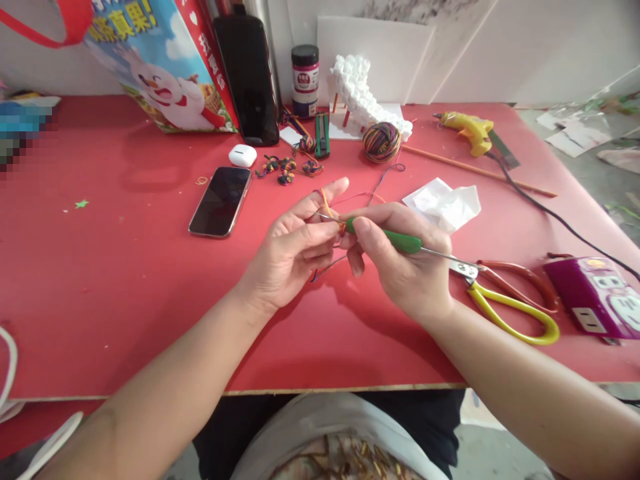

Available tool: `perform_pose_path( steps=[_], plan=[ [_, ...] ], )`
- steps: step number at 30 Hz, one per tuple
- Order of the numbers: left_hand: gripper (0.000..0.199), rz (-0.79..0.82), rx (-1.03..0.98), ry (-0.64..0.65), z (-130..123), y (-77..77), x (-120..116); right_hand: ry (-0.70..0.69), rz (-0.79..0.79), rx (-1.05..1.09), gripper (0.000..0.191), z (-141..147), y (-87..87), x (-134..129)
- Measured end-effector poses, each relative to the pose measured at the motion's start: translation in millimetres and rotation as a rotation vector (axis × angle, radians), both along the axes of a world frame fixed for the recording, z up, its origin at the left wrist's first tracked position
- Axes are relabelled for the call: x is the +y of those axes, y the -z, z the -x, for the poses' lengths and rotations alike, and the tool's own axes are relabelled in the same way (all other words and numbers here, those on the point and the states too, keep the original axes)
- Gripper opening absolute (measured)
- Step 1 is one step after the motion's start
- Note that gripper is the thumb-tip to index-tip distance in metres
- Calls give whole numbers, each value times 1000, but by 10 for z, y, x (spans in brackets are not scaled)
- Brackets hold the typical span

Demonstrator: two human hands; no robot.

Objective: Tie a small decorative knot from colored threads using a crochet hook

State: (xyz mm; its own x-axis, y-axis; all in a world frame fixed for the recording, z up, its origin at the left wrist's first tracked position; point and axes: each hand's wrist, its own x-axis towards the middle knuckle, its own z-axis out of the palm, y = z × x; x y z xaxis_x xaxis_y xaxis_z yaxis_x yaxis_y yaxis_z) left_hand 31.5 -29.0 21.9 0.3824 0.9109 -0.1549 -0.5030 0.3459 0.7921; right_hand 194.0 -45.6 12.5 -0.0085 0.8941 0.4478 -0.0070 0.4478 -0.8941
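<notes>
grip of the right hand [415, 267] is closed on the green-handled hook [404, 241], thumb along the handle; the left hand [293, 247] pinches a small bit of yarn work [342, 227] between thumb and fingers, its index finger extended with a yellow-orange strand [326, 200] across it. both hands are near the front edge of the surface [150, 280]. the yarn work lies just left of the right grip, at the front end of the handle, so the left hand is the nearer one to the hook's tip. the hook's long axis runs sideways, slanting: its thin metal tip points left and a little away from the person, its rear shaft right and slightly back, toward the cutters [533, 331]. whether the tip passes through a loop, i cannot tell.
</notes>
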Motion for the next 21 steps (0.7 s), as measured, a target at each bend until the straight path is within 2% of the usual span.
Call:
perform_pose_path(
  steps=[5, 12, 17, 21],
  plan=[
    [30, -41, -3, -3, 24, 17, 38, 27, 45, 21, 33, -14, -5, 21],
    [29, -66, -1, -43, 17, 45, 49, 29, 42, 52, 32, -6, -10, 22],
    [26, -75, -2, 13, 34, 22, 52, 22, 41, 38, 32, -5, 5, 23],
    [25, -70, 1, 11, 50, 29, 62, 41, 37, 8, 32, 3, 5, 13]
  ],
)
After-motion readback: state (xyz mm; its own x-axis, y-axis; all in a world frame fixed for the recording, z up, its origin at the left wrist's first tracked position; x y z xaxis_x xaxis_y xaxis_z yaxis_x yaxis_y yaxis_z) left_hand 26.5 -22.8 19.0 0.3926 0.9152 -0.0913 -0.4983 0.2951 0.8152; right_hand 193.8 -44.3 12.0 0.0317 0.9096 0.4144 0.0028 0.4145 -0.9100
